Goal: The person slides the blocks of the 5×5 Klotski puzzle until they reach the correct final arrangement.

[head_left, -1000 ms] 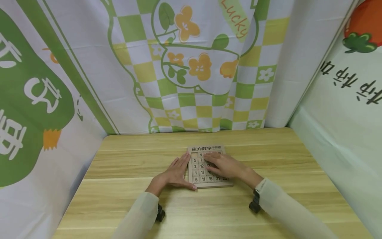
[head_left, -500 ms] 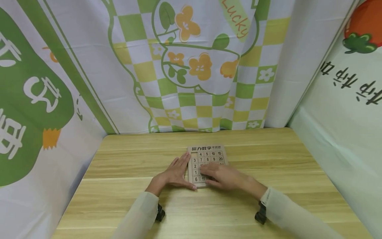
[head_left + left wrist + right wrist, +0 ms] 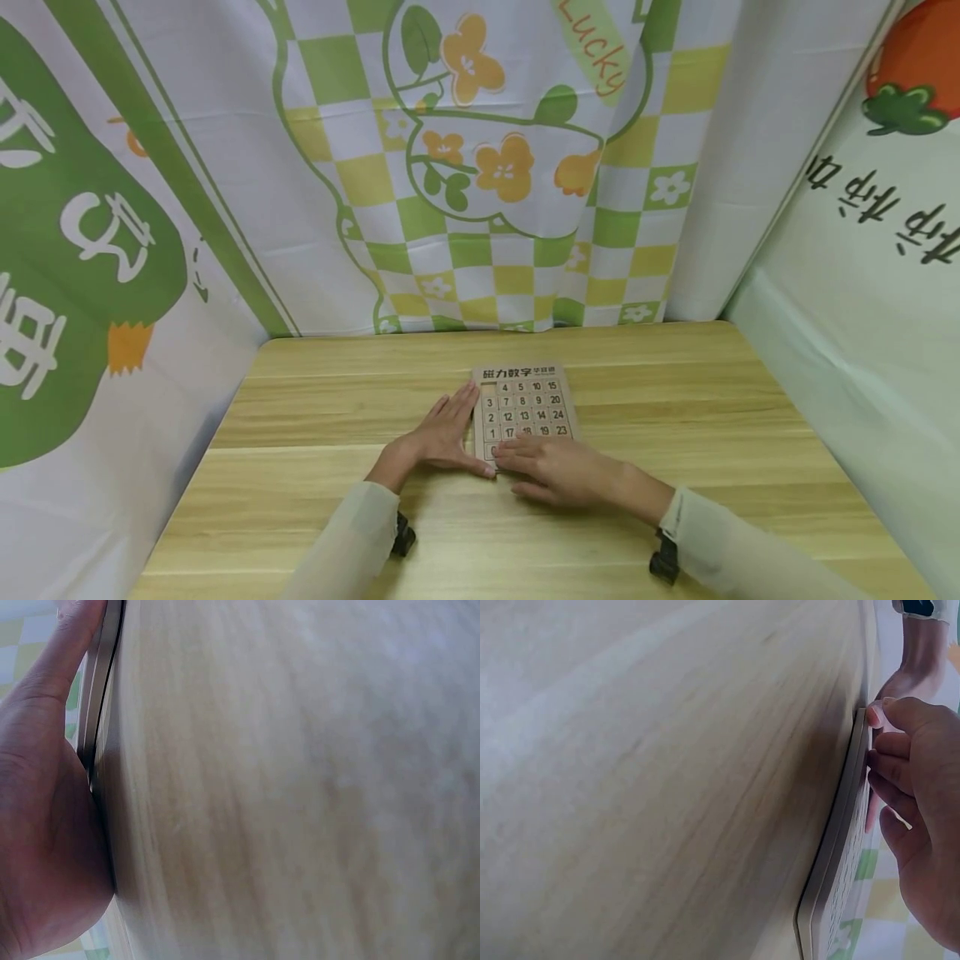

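Observation:
A number sliding puzzle (image 3: 531, 407) lies flat on the table. Its top-left cell holds no tile, and the tile 4 (image 3: 505, 387) is just right of that gap. My left hand (image 3: 442, 437) rests along the puzzle's left side, fingers straight, thumb at the near-left corner. In the left wrist view the thumb side of the left hand (image 3: 45, 802) touches the frame edge. My right hand (image 3: 558, 471) covers most of the bottom row of tiles. Seen in the right wrist view, the loosely bent fingers of the right hand (image 3: 937, 780) touch the puzzle's face near that corner.
The wooden table (image 3: 337, 383) extends around the puzzle on all sides. Behind it hangs a green and yellow checked curtain (image 3: 480, 275). Printed cloths enclose the left and right sides. A black wrist camera (image 3: 663, 558) sits under the right sleeve.
My right hand has moved down the puzzle from the upper rows to the bottom row, uncovering the upper tiles. My left hand has stayed in place.

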`<move>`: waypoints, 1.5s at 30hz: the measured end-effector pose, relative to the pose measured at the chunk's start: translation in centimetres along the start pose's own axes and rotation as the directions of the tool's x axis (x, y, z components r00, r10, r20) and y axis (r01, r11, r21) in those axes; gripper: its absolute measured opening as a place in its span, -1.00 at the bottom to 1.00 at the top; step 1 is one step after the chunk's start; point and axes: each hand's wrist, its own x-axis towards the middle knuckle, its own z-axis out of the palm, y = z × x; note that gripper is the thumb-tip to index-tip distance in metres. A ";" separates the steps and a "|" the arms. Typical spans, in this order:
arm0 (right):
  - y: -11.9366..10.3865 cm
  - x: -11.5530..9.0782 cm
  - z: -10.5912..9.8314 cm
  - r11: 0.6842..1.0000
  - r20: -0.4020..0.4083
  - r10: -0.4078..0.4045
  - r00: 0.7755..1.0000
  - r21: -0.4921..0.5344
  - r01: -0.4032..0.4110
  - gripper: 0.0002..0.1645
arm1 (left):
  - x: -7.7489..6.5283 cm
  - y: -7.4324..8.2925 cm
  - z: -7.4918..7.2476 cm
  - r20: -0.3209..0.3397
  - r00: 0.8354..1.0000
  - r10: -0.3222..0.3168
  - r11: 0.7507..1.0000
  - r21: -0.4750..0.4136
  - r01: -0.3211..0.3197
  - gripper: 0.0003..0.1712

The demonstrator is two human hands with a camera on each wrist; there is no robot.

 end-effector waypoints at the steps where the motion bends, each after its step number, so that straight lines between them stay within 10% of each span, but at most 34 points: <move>1: 0.0 0.0 0.0 1.000 0.000 -0.001 1.000 -0.005 0.001 -0.36 | 0.0 0.0 0.0 0.002 1.000 -0.001 1.000 0.000 0.001 0.83; 26: 1.4 1.2 0.1 0.997 -0.026 0.065 0.998 -0.027 -0.066 -0.33 | -0.4 0.7 -0.5 0.018 1.000 -0.017 1.000 -0.004 0.017 0.78; 45: 1.4 -1.8 -0.8 0.999 -0.131 0.019 0.991 -0.046 -0.025 -0.35 | -0.2 0.3 -0.2 -0.002 1.000 -0.012 1.000 -0.009 0.012 0.84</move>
